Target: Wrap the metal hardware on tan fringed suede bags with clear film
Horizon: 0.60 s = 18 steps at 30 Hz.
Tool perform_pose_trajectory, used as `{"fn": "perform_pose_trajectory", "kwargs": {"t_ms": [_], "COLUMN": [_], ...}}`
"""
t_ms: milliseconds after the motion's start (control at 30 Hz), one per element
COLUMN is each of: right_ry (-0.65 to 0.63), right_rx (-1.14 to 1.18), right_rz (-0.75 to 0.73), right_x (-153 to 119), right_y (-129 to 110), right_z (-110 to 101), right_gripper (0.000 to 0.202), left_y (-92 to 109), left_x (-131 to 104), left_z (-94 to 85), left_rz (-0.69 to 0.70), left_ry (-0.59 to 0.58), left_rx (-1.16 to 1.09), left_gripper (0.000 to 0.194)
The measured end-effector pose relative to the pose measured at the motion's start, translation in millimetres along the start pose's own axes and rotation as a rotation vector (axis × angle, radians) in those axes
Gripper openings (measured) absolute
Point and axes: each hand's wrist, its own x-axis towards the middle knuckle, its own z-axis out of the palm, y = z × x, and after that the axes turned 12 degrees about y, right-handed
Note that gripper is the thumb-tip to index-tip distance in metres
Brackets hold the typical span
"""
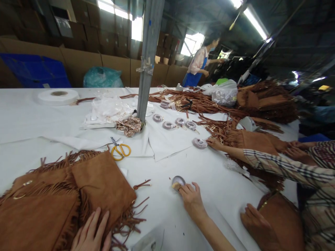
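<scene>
My left hand (pixel 90 232) lies flat with fingers spread on a brown suede bag (pixel 104 177) with fringe along its edges. More fringed brown bag pieces (pixel 39 216) are stacked to its left. My right hand (pixel 192 200) pinches a small tan pad (pixel 176 186), perhaps a sponge. The pad is at a small round dish (pixel 179 180) on the white table, partly over its rim. A knotted brown cord (pixel 141 184) sticks out from the bag's right edge. Yellow-handled scissors (pixel 120 150) rest beyond the bag.
A metal post (pixel 149 59) rises from the white table (pixel 162 202). Several rolled straps (pixel 169 124) lie past the dish. On the right, a co-worker's checked sleeve (pixel 282 165) reaches across brown bags (pixel 256 143). A white tape roll (pixel 58 96) sits at the far left.
</scene>
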Motion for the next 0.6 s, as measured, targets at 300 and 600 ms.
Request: {"fn": "perform_pose_trajectory", "kwargs": {"t_ms": [300,600], "right_ry": [-0.039,0.038], "right_rx": [-0.035,-0.117], "right_rz": [-0.011,0.16], "right_x": [-49,-67], "right_y": [-23,-47], "right_z": [-48,-42], "right_gripper": [0.024,0.017], "left_y": [7,0], "left_x": [2,-6], "left_z": [-19.6,-11.6], "left_rz": [-0.009,-0.053], "left_ry": [-0.094,-0.04], "left_rx": [-0.007,-0.119], "left_gripper": [0.058,0.064]}}
